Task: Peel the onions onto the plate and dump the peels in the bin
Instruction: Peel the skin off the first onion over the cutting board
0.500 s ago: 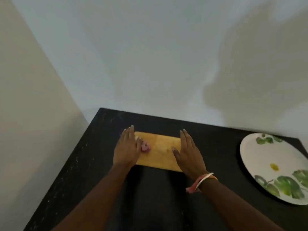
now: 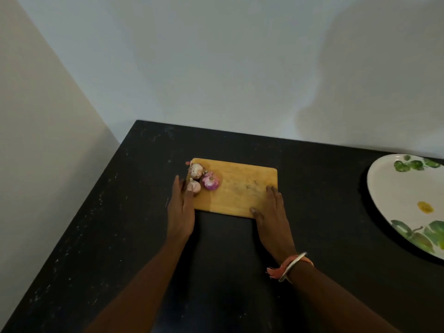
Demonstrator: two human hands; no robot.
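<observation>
Wooden cutting board [image 2: 237,191] on black worktop [image 2: 108,212], bearing three small onions [image 2: 211,181] clustered at its far left corner. Left hand [image 2: 181,212] lies along the board's left edge, fingers straight and together, thumb beside the nearest onion. Right hand [image 2: 274,219] rests flat on the near right corner, fingers likewise straight, holding nothing; leaf-patterned plate [image 2: 394,195] sits well apart at right.

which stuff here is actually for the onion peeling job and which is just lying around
For the job: onions, cutting board under them, plate, left hand and right hand at the board's ends.
Just there: black counter, bracelet on the right wrist. No bin in view.
</observation>
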